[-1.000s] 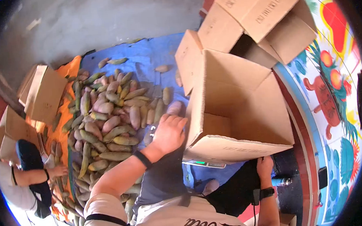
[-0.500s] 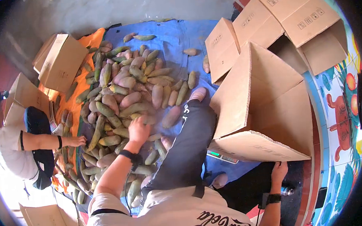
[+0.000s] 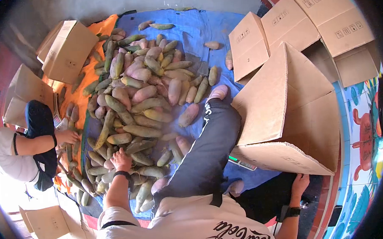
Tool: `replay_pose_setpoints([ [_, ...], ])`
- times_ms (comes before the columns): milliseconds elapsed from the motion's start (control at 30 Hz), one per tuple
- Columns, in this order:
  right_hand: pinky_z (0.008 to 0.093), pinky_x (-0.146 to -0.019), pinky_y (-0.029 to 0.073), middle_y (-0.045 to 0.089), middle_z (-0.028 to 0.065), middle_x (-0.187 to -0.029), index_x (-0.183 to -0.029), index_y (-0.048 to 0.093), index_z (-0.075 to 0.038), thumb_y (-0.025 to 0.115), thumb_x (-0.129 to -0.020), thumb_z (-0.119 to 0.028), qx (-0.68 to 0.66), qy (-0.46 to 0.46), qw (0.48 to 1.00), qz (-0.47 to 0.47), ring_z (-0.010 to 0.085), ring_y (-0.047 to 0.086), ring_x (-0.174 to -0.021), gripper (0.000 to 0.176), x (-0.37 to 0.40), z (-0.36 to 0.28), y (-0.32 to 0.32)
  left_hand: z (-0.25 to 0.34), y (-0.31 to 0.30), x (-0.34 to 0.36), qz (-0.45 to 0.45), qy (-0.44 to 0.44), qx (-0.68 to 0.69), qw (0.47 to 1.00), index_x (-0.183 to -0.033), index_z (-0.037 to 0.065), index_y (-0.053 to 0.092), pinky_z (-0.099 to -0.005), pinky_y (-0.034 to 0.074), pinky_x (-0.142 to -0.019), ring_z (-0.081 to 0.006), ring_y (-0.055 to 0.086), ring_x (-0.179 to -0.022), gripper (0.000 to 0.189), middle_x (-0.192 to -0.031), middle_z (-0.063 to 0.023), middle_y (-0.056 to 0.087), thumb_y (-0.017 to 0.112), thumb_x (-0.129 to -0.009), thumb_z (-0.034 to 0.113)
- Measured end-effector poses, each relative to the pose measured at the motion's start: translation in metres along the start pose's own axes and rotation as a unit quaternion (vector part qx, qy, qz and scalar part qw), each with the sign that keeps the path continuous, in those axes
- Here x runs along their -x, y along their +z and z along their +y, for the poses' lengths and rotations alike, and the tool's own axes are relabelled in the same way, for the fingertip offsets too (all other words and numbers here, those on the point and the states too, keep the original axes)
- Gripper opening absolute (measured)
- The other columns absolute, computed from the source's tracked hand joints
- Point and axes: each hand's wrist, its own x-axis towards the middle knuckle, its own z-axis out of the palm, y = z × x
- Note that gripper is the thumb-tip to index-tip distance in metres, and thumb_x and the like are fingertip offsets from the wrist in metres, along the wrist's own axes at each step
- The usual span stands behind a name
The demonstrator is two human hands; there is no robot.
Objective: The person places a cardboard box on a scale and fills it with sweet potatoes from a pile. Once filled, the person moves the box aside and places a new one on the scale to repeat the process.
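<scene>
A large heap of green and pinkish elongated vegetables [image 3: 144, 94] lies on a blue sheet [image 3: 187, 37]. My left hand [image 3: 121, 160] rests on the near part of the heap, fingers spread over the vegetables. An open cardboard box [image 3: 306, 118] stands to the right of my leg, and my right hand [image 3: 300, 184] is at its lower near edge; its fingers are partly hidden. Under the box's near left side, part of a scale with a green display [image 3: 233, 159] shows.
At the left a person [image 3: 17, 150] crouches, a hand at vegetables on an orange sheet [image 3: 98, 27]. Boxes stand at upper left [image 3: 69, 52], upper right [image 3: 277, 20] and lower left [image 3: 45, 223]. My leg [image 3: 202, 153] extends between heap and open box.
My left hand has moved left and nearer to me, and its fingers have spread. The other person's hand has drawn back leftward. The whole view has shifted slightly.
</scene>
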Motion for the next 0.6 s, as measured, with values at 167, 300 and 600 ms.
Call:
replay_pose_setpoints([
  [167, 0.0485, -0.077, 0.045, 0.061, 0.0279, -0.092, -0.093, 0.06, 0.008, 0.051, -0.085, -0.007, 0.001, 0.004, 1.0, 0.025, 0.0457, 0.058, -0.088, 0.019, 0.001, -0.008, -0.002, -0.002, 0.024, -0.027, 0.032, 0.009, 0.025, 0.999, -0.133, 0.015, 0.044, -0.0489, 0.03, -0.105, -0.027, 0.042, -0.125, 0.061, -0.131, -0.0083, 0.049, 0.064, -0.076, 0.023],
  [300, 0.0484, -0.08, 0.045, 0.06, 0.0289, -0.096, -0.098, 0.059, 0.008, 0.052, -0.086, -0.008, 0.004, 0.021, 1.0, -0.007, 0.0459, 0.057, -0.091, 0.021, 0.0, -0.009, -0.007, 0.01, 0.006, -0.038, 0.007, 0.049, 0.007, 0.999, -0.135, 0.015, 0.041, -0.0496, 0.033, -0.103, -0.0283, 0.04, -0.127, 0.068, -0.132, -0.0089, 0.046, 0.067, -0.072, 0.019],
  [600, 0.051, -0.073, 0.044, 0.06, 0.0289, -0.091, -0.095, 0.059, 0.007, 0.054, -0.089, -0.014, 0.001, -0.017, 0.998, 0.057, 0.0473, 0.057, -0.085, 0.022, 0.001, -0.02, -0.007, 0.021, -0.011, -0.075, 0.0, 0.034, 0.076, 0.996, -0.135, 0.012, 0.042, -0.0511, 0.031, -0.106, -0.031, 0.031, -0.134, 0.056, -0.142, -0.0094, 0.038, 0.054, -0.08, 0.015],
])
